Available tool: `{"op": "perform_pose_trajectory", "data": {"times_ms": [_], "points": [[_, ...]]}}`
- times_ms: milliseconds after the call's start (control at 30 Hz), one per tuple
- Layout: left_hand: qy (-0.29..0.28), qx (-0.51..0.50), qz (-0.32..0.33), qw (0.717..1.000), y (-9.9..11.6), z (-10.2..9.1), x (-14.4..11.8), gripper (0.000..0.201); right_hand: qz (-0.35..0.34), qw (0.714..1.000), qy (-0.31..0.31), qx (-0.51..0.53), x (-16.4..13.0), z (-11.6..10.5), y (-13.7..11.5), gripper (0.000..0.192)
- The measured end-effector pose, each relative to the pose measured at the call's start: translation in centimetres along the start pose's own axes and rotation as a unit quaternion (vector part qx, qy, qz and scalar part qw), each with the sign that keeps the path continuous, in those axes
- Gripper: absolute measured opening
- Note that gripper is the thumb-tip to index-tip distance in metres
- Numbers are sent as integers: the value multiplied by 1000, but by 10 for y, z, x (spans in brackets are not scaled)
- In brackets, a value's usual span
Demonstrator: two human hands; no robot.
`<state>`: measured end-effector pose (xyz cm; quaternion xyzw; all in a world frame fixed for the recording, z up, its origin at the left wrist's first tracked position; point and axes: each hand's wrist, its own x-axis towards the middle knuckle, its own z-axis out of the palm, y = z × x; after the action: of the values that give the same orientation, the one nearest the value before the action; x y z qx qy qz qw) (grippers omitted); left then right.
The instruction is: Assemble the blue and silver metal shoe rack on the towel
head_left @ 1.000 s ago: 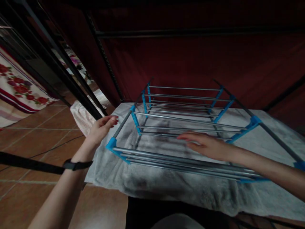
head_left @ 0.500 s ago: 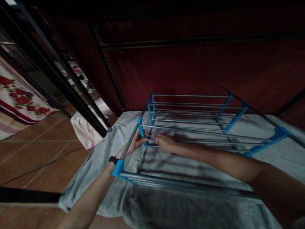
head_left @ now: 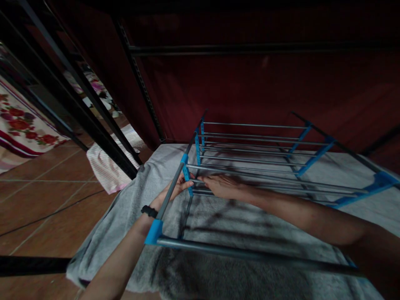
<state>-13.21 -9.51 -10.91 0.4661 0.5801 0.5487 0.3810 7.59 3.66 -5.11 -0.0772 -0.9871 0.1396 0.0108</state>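
Note:
A rack of grey metal tubes and blue plastic brackets lies on a grey blanket (head_left: 146, 254). My left hand (head_left: 178, 186), with a black band at its wrist, is closed around a blue bracket (head_left: 185, 170) on the rack's left side, its thumb against the inner face. Beside it, my right hand (head_left: 222, 186) is closed on a metal tube (head_left: 265, 187) near the end that meets this bracket. My right fingers partly hide the tube end, so its fit cannot be seen. A blue corner piece (head_left: 154, 231) and front tube (head_left: 250, 252) are closer to me.
Black metal frame posts (head_left: 62, 87) rise at the left, and a dark red cloth (head_left: 250, 87) hangs behind the rack. A striped cloth (head_left: 109, 164) drapes onto the tiled floor (head_left: 53, 204), where a thin cable (head_left: 56, 216) runs. A floral cloth (head_left: 21, 123) hangs far left.
My right hand has slid slightly left along the tube, closer to the bracket. My left hand keeps its hold. The view has shifted a little.

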Motion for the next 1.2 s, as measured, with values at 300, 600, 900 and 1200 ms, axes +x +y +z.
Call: {"op": "perform_pose_trajectory", "data": {"times_ms": [300, 600, 900, 1200], "points": [[42, 59, 22, 997, -4, 11, -3, 40, 23, 999, 13, 27, 7, -7, 1, 45], [42, 143, 68, 987, 1, 15, -7, 36, 31, 998, 5, 48, 9, -6, 2, 45], [34, 142, 86, 986, 5, 16, -6, 37, 19, 999, 37, -17, 3, -8, -11, 45], [4, 75, 24, 997, -36, 11, -30, 64, -98, 989, 40, -99, -24, 48, -10, 38]]}}
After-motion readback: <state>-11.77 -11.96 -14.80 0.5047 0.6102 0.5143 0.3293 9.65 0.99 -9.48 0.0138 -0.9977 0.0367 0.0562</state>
